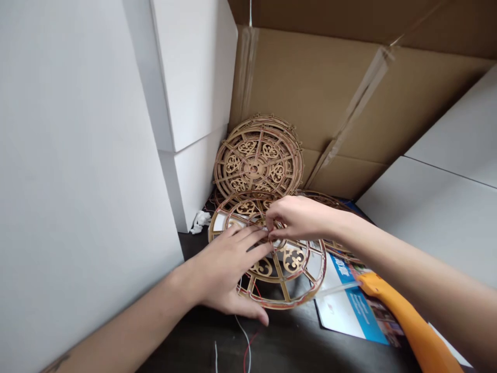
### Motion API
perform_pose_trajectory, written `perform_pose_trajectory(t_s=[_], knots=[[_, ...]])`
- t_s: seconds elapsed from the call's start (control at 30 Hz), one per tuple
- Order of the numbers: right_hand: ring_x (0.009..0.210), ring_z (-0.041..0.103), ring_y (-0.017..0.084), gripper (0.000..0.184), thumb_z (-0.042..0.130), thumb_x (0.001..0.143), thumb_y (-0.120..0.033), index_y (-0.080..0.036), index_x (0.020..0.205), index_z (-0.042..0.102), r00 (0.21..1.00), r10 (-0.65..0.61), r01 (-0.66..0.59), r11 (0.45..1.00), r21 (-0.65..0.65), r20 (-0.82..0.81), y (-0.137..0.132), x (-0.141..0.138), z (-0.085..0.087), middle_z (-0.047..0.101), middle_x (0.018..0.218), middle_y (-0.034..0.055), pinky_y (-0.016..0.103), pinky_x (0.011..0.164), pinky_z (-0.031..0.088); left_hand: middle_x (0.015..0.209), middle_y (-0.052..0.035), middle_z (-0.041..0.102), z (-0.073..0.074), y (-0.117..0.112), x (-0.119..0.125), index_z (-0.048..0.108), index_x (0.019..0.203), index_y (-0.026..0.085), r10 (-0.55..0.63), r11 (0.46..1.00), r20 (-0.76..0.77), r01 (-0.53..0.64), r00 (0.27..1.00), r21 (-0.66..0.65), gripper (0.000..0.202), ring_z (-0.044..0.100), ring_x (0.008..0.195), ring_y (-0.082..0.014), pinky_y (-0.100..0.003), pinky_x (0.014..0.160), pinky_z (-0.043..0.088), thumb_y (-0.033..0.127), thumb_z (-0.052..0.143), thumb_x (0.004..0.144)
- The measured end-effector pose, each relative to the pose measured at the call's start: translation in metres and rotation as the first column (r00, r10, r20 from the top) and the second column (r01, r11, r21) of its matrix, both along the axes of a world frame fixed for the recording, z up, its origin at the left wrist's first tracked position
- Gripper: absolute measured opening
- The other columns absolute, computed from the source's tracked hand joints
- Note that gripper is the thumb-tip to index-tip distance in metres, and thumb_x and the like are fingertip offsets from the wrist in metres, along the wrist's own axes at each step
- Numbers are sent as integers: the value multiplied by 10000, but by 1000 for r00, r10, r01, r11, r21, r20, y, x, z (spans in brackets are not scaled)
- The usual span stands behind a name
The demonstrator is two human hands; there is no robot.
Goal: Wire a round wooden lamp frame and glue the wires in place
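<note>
A round golden wheel frame (286,284) with spokes and scrollwork lies on the dark table, strips running along its rings. My left hand (227,267) rests on its left side, fingers stretched out and thumb spread toward the front rim. Near the hub, my right hand (292,220) pinches with thumb and forefinger. What lies between those fingertips is too small to make out. A white wire (244,331) and a red wire (247,349) trail from the frame toward the table's front.
Behind stands a pile of similar round frames (258,160) against a cardboard wall (310,88). An orange glue gun (399,311) with a clear stick sits at right over a printed booklet (349,305). White boxes (198,67) rise at left. Crumpled white tissue (201,221) lies beside them.
</note>
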State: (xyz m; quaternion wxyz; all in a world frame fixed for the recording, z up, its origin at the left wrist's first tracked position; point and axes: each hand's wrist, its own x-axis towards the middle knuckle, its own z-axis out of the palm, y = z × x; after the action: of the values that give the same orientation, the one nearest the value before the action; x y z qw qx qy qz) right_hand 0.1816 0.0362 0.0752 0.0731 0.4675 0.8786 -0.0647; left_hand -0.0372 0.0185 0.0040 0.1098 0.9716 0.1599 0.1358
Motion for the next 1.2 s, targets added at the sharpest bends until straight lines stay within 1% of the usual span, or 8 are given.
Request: perform_pose_trajectory(t_s=[0.17,0.27,0.43,0.57,0.77,0.9,1.03,1.2], knots=[[862,668,217,122,675,808,-281,-220,885,748,998,-40,37,997,62,51,0,-4,2,739,915,49,297,675,415,1557,-189,403,6,1,0,433,1471,174,-29,1000,-30,29,999,-12,965,381,1426,-388,-558,1142,339,700,717,714],[870,680,231,136,677,806,-306,-226,887,751,995,-59,52,995,81,86,-1,-7,4,742,918,53,301,663,421,1551,-190,399,1,1,-1,443,1459,192,-21,1000,-16,21,1000,-12,942,393,1407,-404,-578,1122,360,712,704,718],[890,693,243,148,682,798,-311,-229,896,757,987,-91,77,991,110,129,-2,-11,6,744,930,65,305,678,447,1544,-203,366,-8,3,-2,426,1469,209,-2,1000,-8,2,1000,6,1003,433,1346,-430,-597,1067,413,778,689,686],[882,700,246,157,682,800,-327,-221,890,755,985,-110,93,987,129,135,-2,-13,6,745,924,70,302,666,452,1516,-192,409,-4,2,-2,423,1467,203,-12,1000,-9,12,1000,5,995,443,1324,-427,-605,1074,397,781,676,698],[881,701,249,147,678,796,-298,-218,894,753,983,-122,101,982,157,136,-1,-18,4,749,941,68,310,671,459,1484,-193,455,4,0,1,464,1437,160,-5,1000,-68,5,998,-4,965,428,1337,-430,-613,1105,355,740,697,701],[875,698,248,132,673,816,-312,-228,888,746,980,-131,106,980,168,147,0,-18,5,748,931,59,322,682,471,1496,-190,435,1,1,1,463,1434,181,-1,1000,-33,0,999,-7,951,429,1335,-424,-608,1096,367,745,692,705],[888,697,250,117,689,824,-322,-244,895,738,977,-137,106,977,185,162,-1,-16,10,744,933,42,323,682,467,1507,-208,400,-1,1,-1,468,1427,195,-10,1000,15,10,1000,-22,955,416,1341,-436,-620,1095,367,767,689,696],[864,705,280,100,703,828,-308,-221,862,737,966,-160,110,966,234,204,-9,-16,20,744,908,69,338,667,461,1537,-217,370,-1,1,-2,445,1445,204,-4,1000,-14,4,1000,-10,995,388,1386,-430,-614,1119,348,800,683,685]])
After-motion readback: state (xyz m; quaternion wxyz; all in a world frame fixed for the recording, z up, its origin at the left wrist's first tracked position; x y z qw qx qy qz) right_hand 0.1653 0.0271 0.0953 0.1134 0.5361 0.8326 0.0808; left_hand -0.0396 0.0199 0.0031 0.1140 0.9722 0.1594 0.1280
